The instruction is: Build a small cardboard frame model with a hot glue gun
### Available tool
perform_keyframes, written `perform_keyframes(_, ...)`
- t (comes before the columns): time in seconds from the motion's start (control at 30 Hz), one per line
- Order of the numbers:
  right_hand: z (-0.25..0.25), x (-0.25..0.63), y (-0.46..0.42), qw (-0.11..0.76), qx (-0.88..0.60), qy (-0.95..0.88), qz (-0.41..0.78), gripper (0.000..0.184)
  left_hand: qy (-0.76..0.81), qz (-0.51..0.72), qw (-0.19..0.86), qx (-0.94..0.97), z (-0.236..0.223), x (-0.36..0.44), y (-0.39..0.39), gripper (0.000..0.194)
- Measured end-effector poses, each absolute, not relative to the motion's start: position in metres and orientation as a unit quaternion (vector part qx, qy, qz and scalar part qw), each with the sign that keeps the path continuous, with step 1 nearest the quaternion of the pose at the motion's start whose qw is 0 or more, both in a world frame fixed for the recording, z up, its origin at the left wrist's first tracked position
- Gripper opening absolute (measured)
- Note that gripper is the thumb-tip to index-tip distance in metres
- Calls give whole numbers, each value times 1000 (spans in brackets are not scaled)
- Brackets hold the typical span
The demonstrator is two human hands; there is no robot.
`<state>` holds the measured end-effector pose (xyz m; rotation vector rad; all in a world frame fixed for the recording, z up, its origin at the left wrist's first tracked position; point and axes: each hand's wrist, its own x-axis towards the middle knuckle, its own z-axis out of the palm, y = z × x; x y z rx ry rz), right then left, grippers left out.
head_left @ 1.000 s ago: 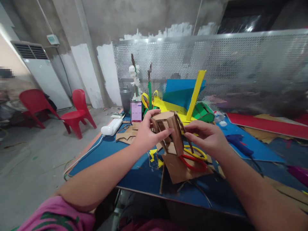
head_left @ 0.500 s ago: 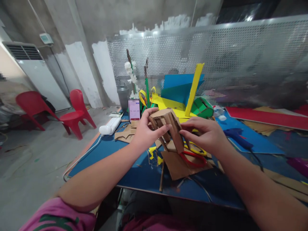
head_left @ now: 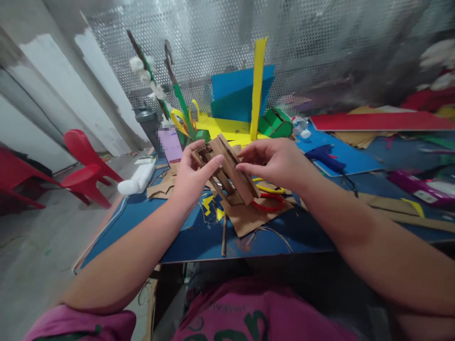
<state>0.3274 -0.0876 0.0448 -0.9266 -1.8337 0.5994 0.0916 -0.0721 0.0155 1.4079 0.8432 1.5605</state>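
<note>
A small cardboard frame [head_left: 234,173], built from brown strips with open gaps between them, is held tilted above the blue table. My left hand [head_left: 201,168] grips its left side, thumb across the front and fingers behind. On the right edge, my right hand [head_left: 270,161] pinches it between thumb and fingers. Beneath lies a flat piece of cardboard [head_left: 241,220]. Scissors with red and yellow handles [head_left: 272,201] rest on it, their blades hidden. Yellow paper scraps [head_left: 209,206] and thin cardboard strips are scattered beside it.
A blue glue gun [head_left: 327,158] lies on a blue sheet to the right. A white power strip [head_left: 137,177], a phone [head_left: 170,144] and a dark cup [head_left: 147,123] stand at the left. Behind are a yellow upright strip [head_left: 258,90] and a green box [head_left: 275,124].
My view has swung right and down, so the table things appear further left and higher. The cardboard frame is tilted more to the left, with both hands still on it.
</note>
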Motion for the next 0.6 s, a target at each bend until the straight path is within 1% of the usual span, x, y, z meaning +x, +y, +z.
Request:
perform_keyframes(0.2, 43, 329, -84, 489, -369, -739, 282, 28, 348, 624, 458, 530, 18, 97, -73, 69)
perform_keyframes(0.4, 45, 326, -86, 503, -380, -729, 265, 32, 350, 611, 514, 490, 22, 101, -77, 64)
perform_keyframes(0.6, 43, 323, -85, 505, -390, -732, 239, 31, 385, 565, 555, 474, 21, 100, -79, 53)
